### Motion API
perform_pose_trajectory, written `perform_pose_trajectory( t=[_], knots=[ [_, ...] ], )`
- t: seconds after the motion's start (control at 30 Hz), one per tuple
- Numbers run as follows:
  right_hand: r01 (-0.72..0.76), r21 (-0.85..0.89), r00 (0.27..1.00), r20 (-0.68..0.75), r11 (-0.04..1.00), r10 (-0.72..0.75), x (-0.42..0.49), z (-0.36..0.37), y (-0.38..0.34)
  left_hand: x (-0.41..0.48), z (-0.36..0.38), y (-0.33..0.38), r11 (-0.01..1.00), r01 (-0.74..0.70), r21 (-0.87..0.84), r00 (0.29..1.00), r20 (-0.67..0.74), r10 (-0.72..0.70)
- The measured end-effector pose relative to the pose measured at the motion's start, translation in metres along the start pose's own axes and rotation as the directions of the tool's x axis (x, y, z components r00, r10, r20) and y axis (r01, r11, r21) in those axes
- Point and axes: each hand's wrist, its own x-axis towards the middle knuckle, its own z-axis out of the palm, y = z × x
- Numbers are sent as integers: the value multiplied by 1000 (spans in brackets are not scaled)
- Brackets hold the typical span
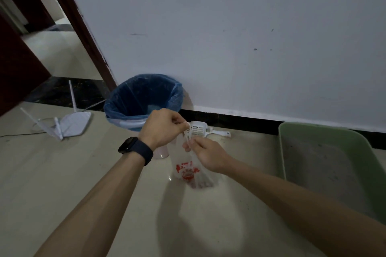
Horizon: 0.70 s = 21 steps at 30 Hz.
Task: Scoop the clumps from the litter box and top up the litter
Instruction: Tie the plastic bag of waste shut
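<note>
Head view: a thin plastic bag (pixel 188 171) with red print is held up over the tiled floor (pixel 62 183) by both hands. Its top edge is pinched between the thumb and fingertips of the left hand (pixel 161 127), whose grip is narrow and closed on the plastic. A dark watch (pixel 135 150) is worn on that wrist. Just below, another part of the bag's top is pinched by the right hand (pixel 205 156), its grip likewise narrow on the plastic, and the material is stretched between the two hands. Whether the bag's bottom touches the floor cannot be told.

The green litter box (pixel 325 148) is set on the floor to the right, against the wall (pixel 229 48), well apart from the hands. A thin grey layer of litter is seen in it. A white slotted scoop (pixel 198 129) is laid on the floor by the dark skirting, just behind the hands, between the litter box and a bin (pixel 144 98) lined with a blue bag. A clear cup (pixel 160 153) is partly hidden under the left wrist. A white router (pixel 71 123) with antennas is lying on the floor at the left.
</note>
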Motion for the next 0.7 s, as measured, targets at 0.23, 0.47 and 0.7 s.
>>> perform_pose_trajectory(
  t=[0.23, 0.47, 0.7],
  knots=[
    [-142, -24, 946, -297, 990, 129, 15, -5, 18, -10, -11, 3, 974, 104, -201, 967, 250, -51],
    [50, 125, 989, 132, 991, -66, -1, -1, -22, -1, -12, 28, 950, 84, -301, 969, 246, -8],
    [-178, 438, 973, 212, 881, 91, 12, -36, -12, -2, 9, -24, 911, 234, -340, 917, 388, -91]
  ],
)
